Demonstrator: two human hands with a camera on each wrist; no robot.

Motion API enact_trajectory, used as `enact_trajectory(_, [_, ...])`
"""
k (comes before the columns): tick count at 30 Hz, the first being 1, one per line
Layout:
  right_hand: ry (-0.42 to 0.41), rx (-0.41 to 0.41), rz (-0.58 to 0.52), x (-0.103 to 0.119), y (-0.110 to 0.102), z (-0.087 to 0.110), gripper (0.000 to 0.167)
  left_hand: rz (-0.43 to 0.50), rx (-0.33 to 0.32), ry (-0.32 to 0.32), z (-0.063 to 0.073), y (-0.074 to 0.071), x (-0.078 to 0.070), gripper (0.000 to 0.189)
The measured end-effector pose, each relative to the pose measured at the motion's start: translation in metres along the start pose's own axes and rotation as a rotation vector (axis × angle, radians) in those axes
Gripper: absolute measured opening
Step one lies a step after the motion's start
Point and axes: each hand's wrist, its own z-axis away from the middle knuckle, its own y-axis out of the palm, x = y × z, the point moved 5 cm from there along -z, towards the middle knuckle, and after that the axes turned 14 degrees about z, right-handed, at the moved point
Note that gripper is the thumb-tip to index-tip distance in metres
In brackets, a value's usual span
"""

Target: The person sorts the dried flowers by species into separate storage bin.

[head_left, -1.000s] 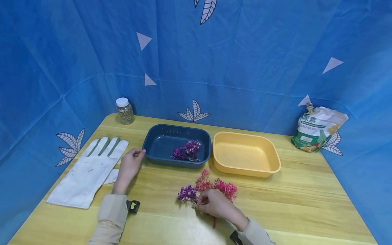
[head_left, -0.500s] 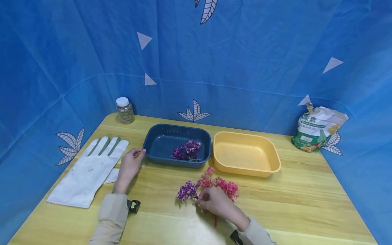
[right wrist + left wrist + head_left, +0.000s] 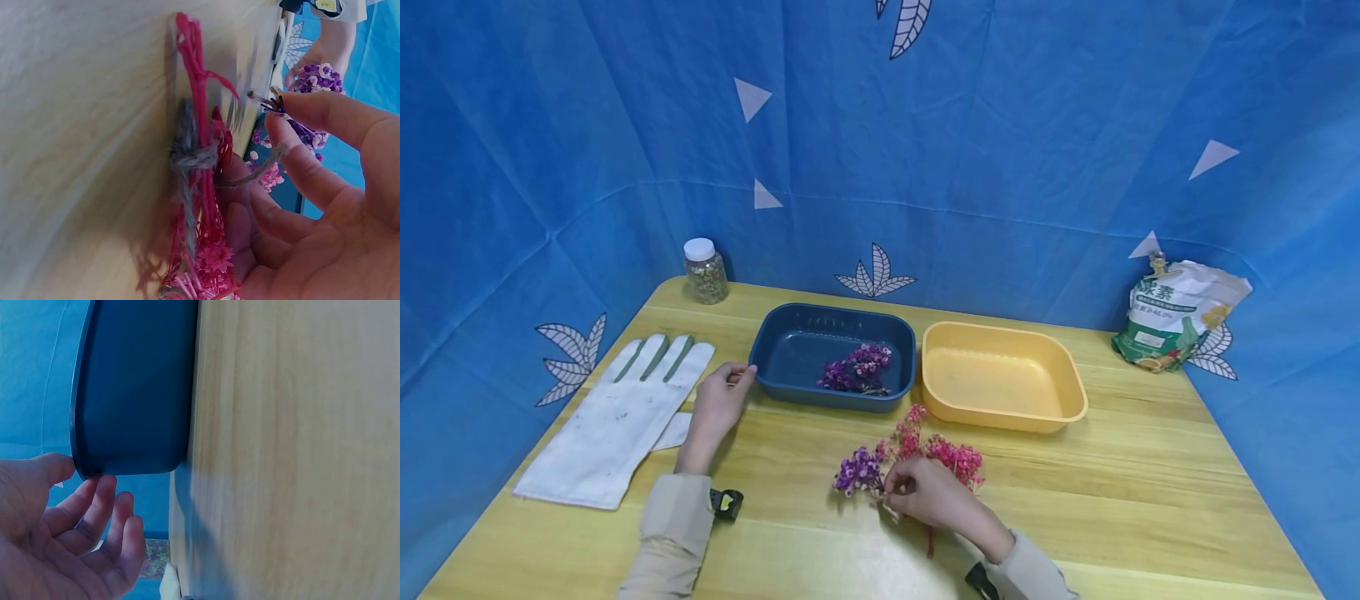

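Note:
My left hand (image 3: 718,408) pinches the near-left rim of a dark blue plastic tray (image 3: 827,400), thumb on one side and fingertips on the other in the left wrist view. Purple dried flowers (image 3: 859,369) lie inside that tray. In front of the trays, my right hand (image 3: 936,497) pinches the thin stems of a small purple flower sprig (image 3: 317,78) between thumb and index finger. Its other fingers rest against a bunch of pink dried flowers (image 3: 955,458), whose stems (image 3: 199,81) are tied with grey twine (image 3: 194,156). The hand hides part of the pink bunch in the head view.
A yellow tray (image 3: 1003,421) stands right of the blue one. White work gloves (image 3: 595,437) lie at the left, with a white-lidded jar (image 3: 706,279) behind them. A white and green bag (image 3: 1172,317) leans at the back right, against the blue cloth (image 3: 1037,125).
My right hand has edged slightly up and to the right, and the purple sprig and pink bunch have shifted a little with it. The left hand keeps its place on the blue tray.

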Motion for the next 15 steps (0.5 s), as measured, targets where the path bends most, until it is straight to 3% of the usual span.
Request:
enact_trajectory(7, [0.02,-0.001,0.004,0.0003,0.0,0.0008,0.006,0.0,0.004,-0.009,0.0005,0.0001,-0.0003,0.045])
enact_trajectory(15, [0.055,0.0,-0.065,-0.0005,-0.0017,0.0027,0.003,-0.003,-0.004,0.001,0.0005,-0.0003,-0.0005,0.045])
